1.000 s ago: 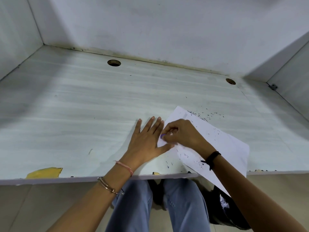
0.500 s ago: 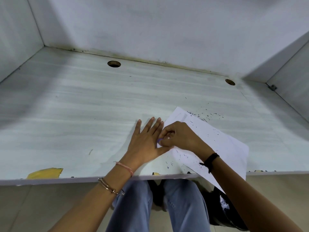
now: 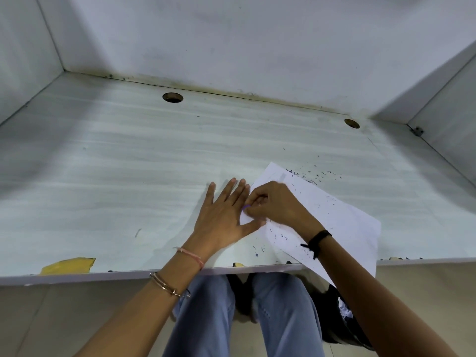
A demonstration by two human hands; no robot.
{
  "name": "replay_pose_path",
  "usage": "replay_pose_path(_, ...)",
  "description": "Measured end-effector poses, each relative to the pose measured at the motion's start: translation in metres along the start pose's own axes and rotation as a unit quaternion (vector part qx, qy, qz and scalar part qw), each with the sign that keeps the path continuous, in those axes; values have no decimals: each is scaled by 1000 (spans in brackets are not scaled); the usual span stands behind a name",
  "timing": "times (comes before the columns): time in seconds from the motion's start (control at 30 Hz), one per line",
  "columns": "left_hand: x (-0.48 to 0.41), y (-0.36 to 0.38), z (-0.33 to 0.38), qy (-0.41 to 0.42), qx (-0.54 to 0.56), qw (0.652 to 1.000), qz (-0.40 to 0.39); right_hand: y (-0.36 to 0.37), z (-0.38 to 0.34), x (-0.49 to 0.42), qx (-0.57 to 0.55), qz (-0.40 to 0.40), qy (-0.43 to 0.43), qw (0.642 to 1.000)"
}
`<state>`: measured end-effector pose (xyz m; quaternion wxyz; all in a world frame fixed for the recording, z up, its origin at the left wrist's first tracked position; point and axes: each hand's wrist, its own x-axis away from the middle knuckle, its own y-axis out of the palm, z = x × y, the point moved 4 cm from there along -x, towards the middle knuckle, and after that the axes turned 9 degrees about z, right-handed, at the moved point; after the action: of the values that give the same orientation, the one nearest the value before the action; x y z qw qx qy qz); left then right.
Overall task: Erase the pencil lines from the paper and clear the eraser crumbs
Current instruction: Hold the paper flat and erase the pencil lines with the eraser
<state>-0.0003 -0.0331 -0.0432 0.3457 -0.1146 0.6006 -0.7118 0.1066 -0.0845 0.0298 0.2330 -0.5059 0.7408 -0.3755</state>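
Paper [image 3: 334,222] lies askew at the near right of the worktop [image 3: 128,163], with one corner hanging past the front edge. The work is at its left edge. There the fingers [image 3: 257,199] of the right hand [image 3: 278,204] are curled close together and pinch a small purple eraser [image 3: 246,207], which is pressed to the sheet with only a sliver showing. Just beside it the left hand [image 3: 224,215] lies flat with its fingers straight and slightly spread. Its thumb is on the paper's edge, pinning the sheet, and most of the palm rests on the worktop. Dark eraser crumbs [image 3: 314,175] speckle the sheet and cluster on the worktop beyond its far corner, with a few more near the front edge.

The rubbing step looks to be in hand, and clearing has not begun. Whether pencil lines remain under the hand cannot be told. The next move likely calls for short, light strokes with the sheet held down, since rubbing this near the edge could crease it. After that, the crumbs need sweeping off both the paper and the worktop.
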Motion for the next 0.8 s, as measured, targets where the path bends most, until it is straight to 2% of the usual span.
replay_pose_path(0.07,0,-1,0,3,-7,1000,-3,5,-1,5,-4,-35,-6,999)
replay_pose_path(0.2,0,-1,0,-3,6,1000,-9,-7,8,-10,-8,55,26,998)
replay_pose_path(0.33,0,-1,-1,0,0,1000,2,6,0,5,-10,-29,2,1000)
replay_pose_path(0.47,0,2,-2,-4,17,1000,0,-4,7,-6,-21,57,12,998)
replay_pose_path(0.5,0,1,-1,-3,17,1000,0,-4,6,-6,-20,58,15,998)
replay_pose_path(0.63,1,-2,-1,-2,4,1000,0,3,0,6,-20,-28,-3,999)
replay_pose_path(0.73,-1,0,-1,-6,16,1000,-7,-3,4,-3,-22,43,-3,999)
replay_pose_path(0.8,-1,1,0,-5,12,1000,-9,-3,3,-2,-10,56,-7,998)
